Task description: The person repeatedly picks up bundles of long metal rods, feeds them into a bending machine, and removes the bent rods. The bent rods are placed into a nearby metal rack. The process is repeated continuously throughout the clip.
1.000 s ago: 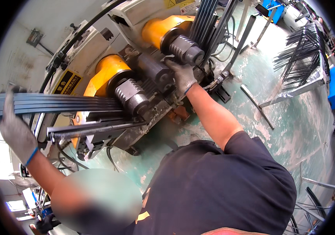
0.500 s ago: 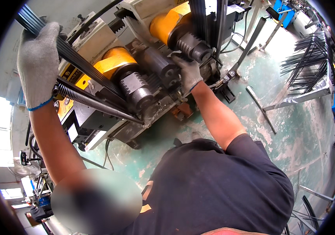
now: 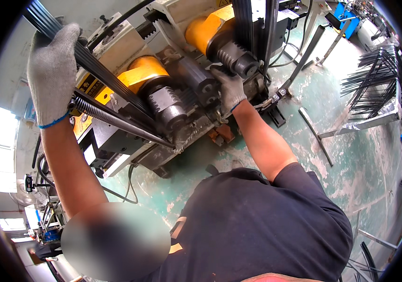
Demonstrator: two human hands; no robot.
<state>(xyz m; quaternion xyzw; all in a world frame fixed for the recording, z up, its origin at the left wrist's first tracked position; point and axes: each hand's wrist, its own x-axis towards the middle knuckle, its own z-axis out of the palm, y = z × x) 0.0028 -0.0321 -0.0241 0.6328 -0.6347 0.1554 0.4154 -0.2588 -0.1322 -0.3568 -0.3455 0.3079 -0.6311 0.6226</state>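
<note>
My left hand (image 3: 53,75), in a pale knitted glove with a blue cuff, is closed around a bundle of thin black rods (image 3: 112,82). The bundle slants down to the right into a machine, ending beside a ridged steel roller (image 3: 166,105) under a yellow housing (image 3: 147,70). My right hand (image 3: 231,89), gloved too, reaches to a dark faceted metal block (image 3: 194,77) between the two rollers. Its fingers look stretched out against the block's end, their tips partly hidden. Just above that hand sits the second ridged roller (image 3: 234,56) with its yellow housing (image 3: 205,33).
More black rods (image 3: 243,28) stand at the second roller. A coil spring (image 3: 116,122) slants across the machine's front. On the right, a metal stand (image 3: 365,124) bears a heap of black bent rods (image 3: 374,84). A cable (image 3: 130,188) hangs near the worn green floor (image 3: 276,127).
The view has shifted slightly, so the machine appears a little further right and lower. My left hand keeps its grip on the rods; my right hand stays by the block.
</note>
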